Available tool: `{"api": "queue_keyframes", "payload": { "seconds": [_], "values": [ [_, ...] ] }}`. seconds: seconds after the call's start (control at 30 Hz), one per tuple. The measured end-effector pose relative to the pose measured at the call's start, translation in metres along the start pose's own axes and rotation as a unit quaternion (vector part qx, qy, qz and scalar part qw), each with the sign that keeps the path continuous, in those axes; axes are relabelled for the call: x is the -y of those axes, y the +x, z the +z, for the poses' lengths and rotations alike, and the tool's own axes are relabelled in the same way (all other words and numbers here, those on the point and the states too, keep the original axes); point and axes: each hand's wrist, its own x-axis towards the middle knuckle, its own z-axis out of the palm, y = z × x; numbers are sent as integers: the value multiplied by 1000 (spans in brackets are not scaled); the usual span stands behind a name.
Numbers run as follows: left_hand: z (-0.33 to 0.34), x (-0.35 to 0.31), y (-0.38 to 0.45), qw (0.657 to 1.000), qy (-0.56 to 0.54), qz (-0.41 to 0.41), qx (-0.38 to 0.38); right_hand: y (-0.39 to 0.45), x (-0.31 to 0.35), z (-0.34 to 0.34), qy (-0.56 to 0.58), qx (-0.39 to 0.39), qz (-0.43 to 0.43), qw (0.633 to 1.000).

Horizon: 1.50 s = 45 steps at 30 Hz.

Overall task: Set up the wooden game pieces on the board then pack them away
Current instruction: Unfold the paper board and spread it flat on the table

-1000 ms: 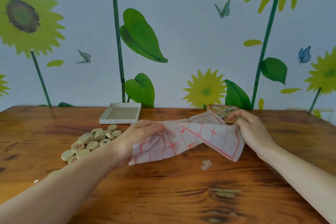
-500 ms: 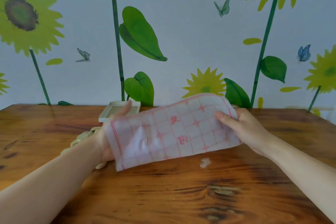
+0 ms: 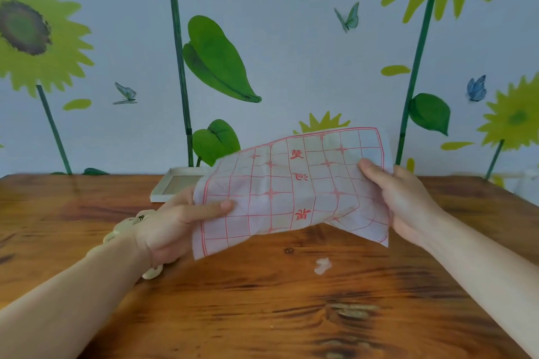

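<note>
Head view: thin paper board with red grid held up above the wooden table, creased and sagging between both hands. Left hand pinching the left edge, thumb on top; right hand gripping the right edge likewise. Light, limp, easily torn, so best taken at opposite edges and drawn gently flat. Wooden pieces mostly hidden behind the left wrist, probably a loose pile. White box tray beyond, near the wall.
</note>
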Motion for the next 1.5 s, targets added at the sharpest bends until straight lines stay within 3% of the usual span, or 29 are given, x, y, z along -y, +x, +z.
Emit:
{"api": "queue_keyframes", "payload": {
  "seconds": [0.17,0.27,0.43,0.53,0.6,0.73,0.83,0.93,1.0,1.07,1.13,1.23,1.37,1.5],
  "values": [
    [-2,-15,-1,991,94,59,-81,7,9,-23,33,138,11,990],
    [-7,-24,-7,977,192,81,-48,12,10,-41,33,197,20,980],
    [-10,-32,-14,902,408,140,-9,19,3,-70,23,346,62,936],
    [-13,-33,-12,874,480,35,67,23,1,-81,34,436,133,890],
    [-12,-34,-12,849,518,-20,99,23,1,-84,-27,470,141,871],
    [-10,-41,-14,776,603,-94,157,20,-1,-80,-122,419,131,890],
    [-7,-40,-13,765,619,-111,140,15,-3,-70,-158,332,111,923],
    [0,-35,-10,742,659,-75,99,13,-8,-57,-261,217,9,941],
    [5,-35,-10,692,704,-114,110,13,-11,-49,-357,178,-64,915],
    [9,-33,-9,649,731,-168,131,13,-19,-44,-445,194,-88,870],
    [13,-32,-8,629,735,-204,150,13,-27,-41,-512,218,-86,826],
    [10,-29,-8,621,733,-222,164,10,-38,-41,-547,245,-91,795],
    [7,-30,-10,629,720,-240,170,9,-51,-43,-532,174,-133,818],
    [8,-32,-9,639,714,-235,166,22,-63,-47,-616,115,-155,764]
  ]
}}
